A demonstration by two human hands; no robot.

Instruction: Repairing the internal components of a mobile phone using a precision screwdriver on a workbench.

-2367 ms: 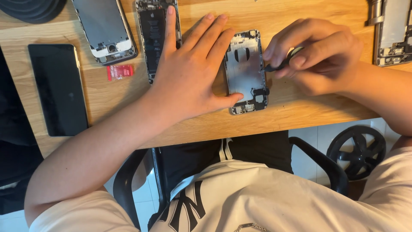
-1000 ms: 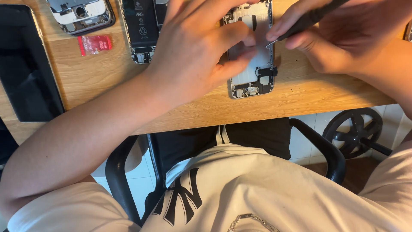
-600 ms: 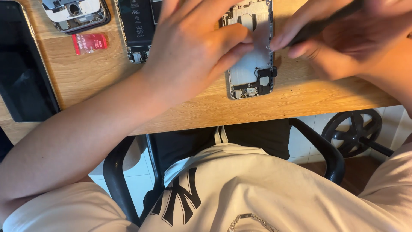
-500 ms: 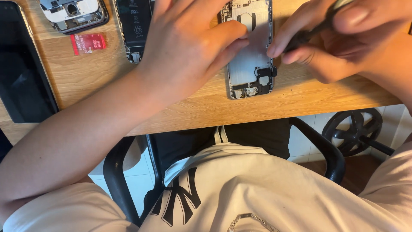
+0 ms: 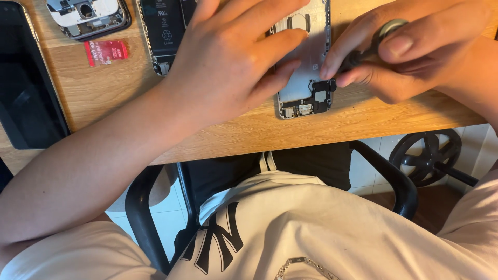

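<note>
The opened phone shell [image 5: 307, 78] lies flat on the wooden desk [image 5: 363, 116], close to the desk's near edge, its silver inside facing up and a dark connector part at its lower end; its top is cut off by the upper border of the view and its left half is hidden under the left hand [image 5: 233, 67]. That hand lies spread over the shell, fingers stretched and pressing on it, holding it down rather than closed around it. The right hand [image 5: 410, 52], just right of the shell, is pinched around a small dark screwdriver [image 5: 371, 46] with a round cap; the thumb and fingers cover most of the shaft, and the tip meets the shell's right edge near the dark part, though the exact contact spot is too small to make out. Left of the shell, partly behind the left hand, lies a second phone body with a black battery [image 5: 166, 31], its upper part out of frame. Farther left sits a small red card [image 5: 106, 52], and above it a third phone frame [image 5: 88, 15] with a round camera hole, also cropped. At the far left a black screen panel [image 5: 28, 88] lies flat, its edge cut off. Below the desk show a white shirt, a black chair arm [image 5: 389, 176] and a wheel [image 5: 428, 155] on the tiled floor.
</note>
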